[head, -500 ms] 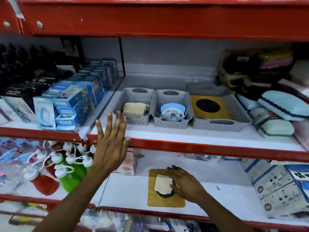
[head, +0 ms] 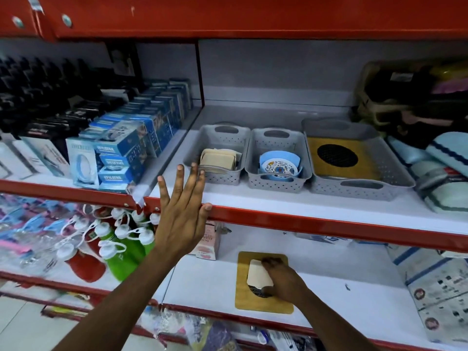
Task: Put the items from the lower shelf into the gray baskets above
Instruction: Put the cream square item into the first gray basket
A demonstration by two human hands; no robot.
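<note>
On the lower shelf lies a yellow wooden board (head: 243, 292) with a dark round grille in it. A cream square piece (head: 258, 273) rests on the board, and my right hand (head: 283, 279) is closed around it. My left hand (head: 181, 211) is flat and open, its thumb on the red front edge of the upper shelf (head: 304, 224). Three gray baskets stand on that upper shelf: the left basket (head: 215, 178) holds cream pieces, the middle basket (head: 276, 183) holds blue round lids, and the large right basket (head: 367, 191) holds another yellow board with a black grille.
Blue boxes (head: 114, 158) and black packs fill the upper shelf at the left; folded blue towels (head: 445, 168) and bags sit at the right. Green and red bottles (head: 121, 247) with white caps stand lower left. A pink box (head: 209, 241) and printed packets (head: 435, 287) flank the board.
My right hand has shifted its fingers over the cream piece and closed more tightly on it. My left hand stays on the shelf edge.
</note>
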